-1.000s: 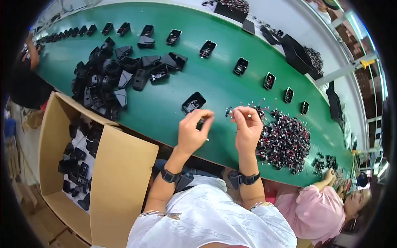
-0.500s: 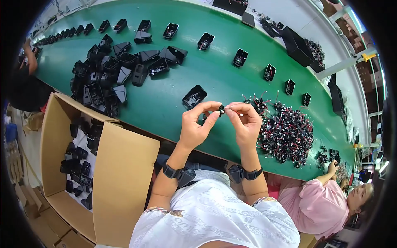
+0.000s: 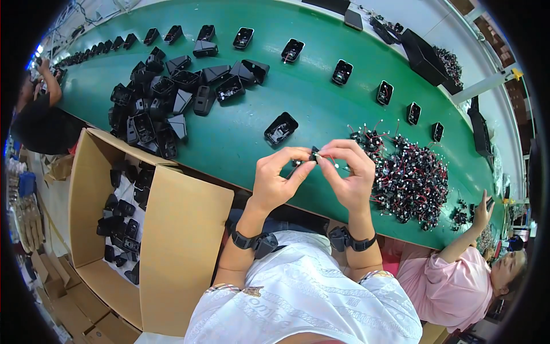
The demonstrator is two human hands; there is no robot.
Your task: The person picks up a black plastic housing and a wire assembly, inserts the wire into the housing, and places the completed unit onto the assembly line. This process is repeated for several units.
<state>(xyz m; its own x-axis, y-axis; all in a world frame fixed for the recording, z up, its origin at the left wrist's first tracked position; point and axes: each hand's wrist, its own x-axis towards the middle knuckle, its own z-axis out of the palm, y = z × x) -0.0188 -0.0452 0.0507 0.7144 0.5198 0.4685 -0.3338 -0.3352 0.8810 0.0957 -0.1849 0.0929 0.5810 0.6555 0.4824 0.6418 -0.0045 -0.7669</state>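
Both hands are raised together above the near edge of the green tabletop (image 3: pixel 321 103). The left hand (image 3: pixel 274 182) and the right hand (image 3: pixel 350 179) pinch one small black wired part (image 3: pixel 315 156) between thumb and fingertips, each hand clenched on it; a thin red lead and a pale end show at the right fingertips. The part is clear of the tabletop, held between the two hands.

Judgement: the join wants a steady left-hand grip while the right seats the lead square, without kinking the wire; the detail is too small to confirm seating.

Just beyond the left hand lies an open black housing (image 3: pixel 281 128). Beside the right hand, outward, sits a heap of wired parts (image 3: pixel 412 180). Farther out from the left hand is a pile of housings (image 3: pixel 160 109); below it, a cardboard box (image 3: pixel 172 229). A seated person's pink sleeve (image 3: pixel 452 281) is out past the right hand.
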